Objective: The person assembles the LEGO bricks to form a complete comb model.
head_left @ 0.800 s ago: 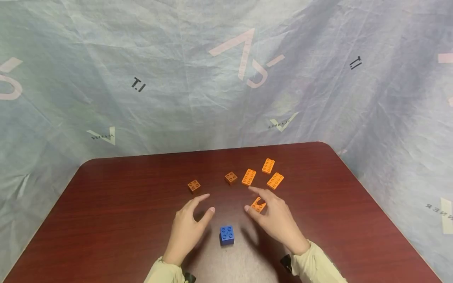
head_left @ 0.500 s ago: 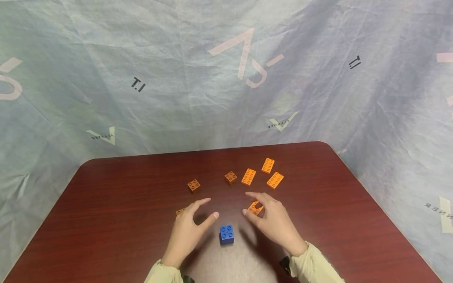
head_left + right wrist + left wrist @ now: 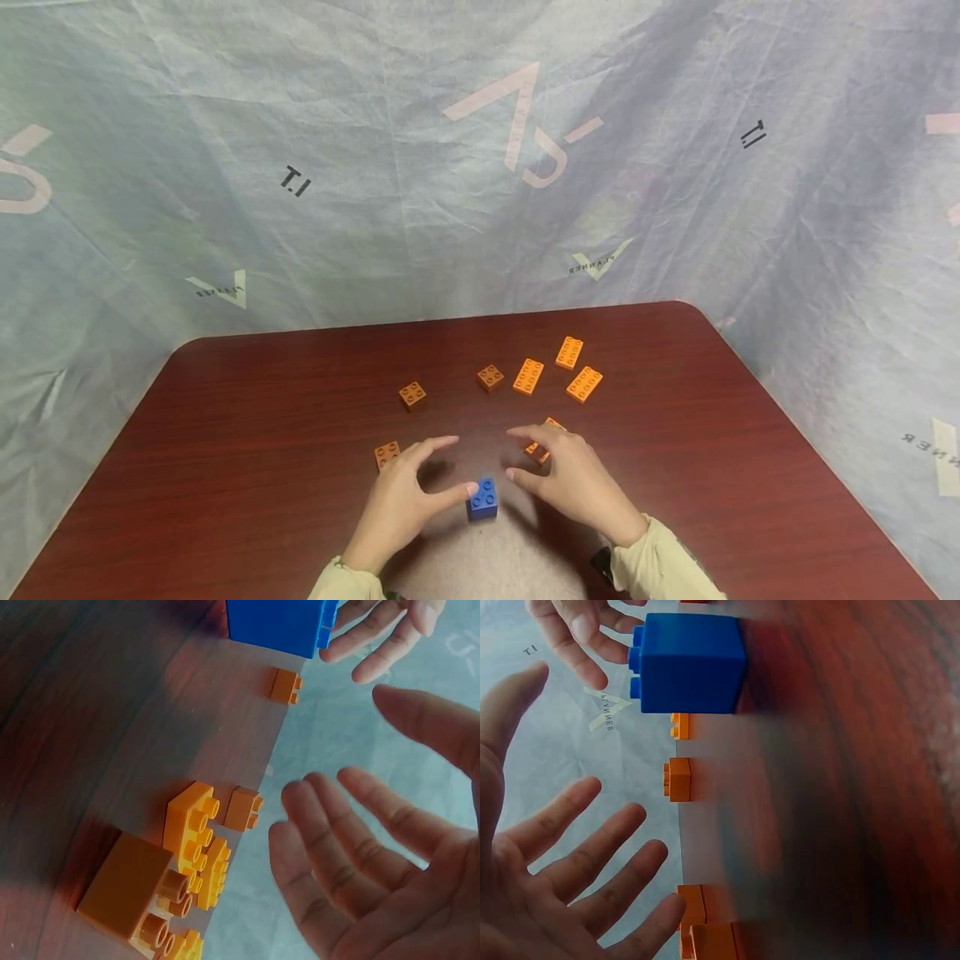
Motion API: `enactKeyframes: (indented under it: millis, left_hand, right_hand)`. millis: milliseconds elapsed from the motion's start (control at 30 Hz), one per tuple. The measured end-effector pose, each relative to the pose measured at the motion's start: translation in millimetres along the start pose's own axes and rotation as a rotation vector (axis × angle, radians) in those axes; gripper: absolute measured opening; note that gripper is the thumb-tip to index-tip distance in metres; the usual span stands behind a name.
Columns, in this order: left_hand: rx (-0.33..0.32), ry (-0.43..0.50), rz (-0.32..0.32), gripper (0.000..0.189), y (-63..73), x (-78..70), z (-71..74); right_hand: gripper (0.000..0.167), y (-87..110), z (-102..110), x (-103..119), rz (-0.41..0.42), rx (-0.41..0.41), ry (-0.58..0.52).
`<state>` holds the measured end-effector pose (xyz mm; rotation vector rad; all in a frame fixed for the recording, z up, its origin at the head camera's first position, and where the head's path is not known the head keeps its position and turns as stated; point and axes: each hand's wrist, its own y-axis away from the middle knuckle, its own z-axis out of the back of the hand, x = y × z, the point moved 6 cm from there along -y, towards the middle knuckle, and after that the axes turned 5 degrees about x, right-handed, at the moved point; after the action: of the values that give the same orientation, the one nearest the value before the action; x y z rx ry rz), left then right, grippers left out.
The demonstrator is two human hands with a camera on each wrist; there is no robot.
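Observation:
A blue brick with studs on top stands near the front middle of the table, between both hands. My left hand hovers left of it, fingers spread and holding nothing; its thumb overlaps the brick's top corner in the head view. To the right, my right hand is held with relaxed fingers and thumb apart, also holding nothing. Both wrist views show a gap between the palms and the blue brick. Beyond the left knuckles lies a brown-orange brick. The right hand partly hides an orange brick.
Two small brown-orange bricks, one at left and one at centre, sit farther back on the dark red table. Right of them lie three flat orange bricks. A printed grey cloth hangs behind the table.
Both hands have come down nearer the blue brick and closer to each other. The left thumb has moved over the brick's corner in view, and the brick at left has come into sight.

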<state>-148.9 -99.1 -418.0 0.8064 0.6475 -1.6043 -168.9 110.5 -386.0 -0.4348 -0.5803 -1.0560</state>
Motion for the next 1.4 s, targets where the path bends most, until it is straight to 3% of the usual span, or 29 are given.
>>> enactKeyframes:
  millis: [300, 467, 833, 1400]
  left_hand:
    - [0.059, -0.072, -0.048, 0.067, 1.5, -0.7, -6.6]
    - [0.057, -0.123, -0.099, 0.067, 3.5, -0.4, -10.6]
    - [0.059, -0.156, -0.148, 0.065, 5.9, -0.4, -20.5]
    - [0.025, -0.219, -0.196, 0.046, 4.6, -3.1, -27.8]
  right_hand:
    - [0.046, 0.4, -4, 1, 0.055, 0.049, -0.022]
    - [0.049, 0.4, -10, 1, 0.086, 0.074, -0.032]
    - [0.049, 3.3, -19, 1, 0.143, 0.113, -0.063]
    - [0.047, 4.6, -26, 2, 0.126, 0.154, -0.108]
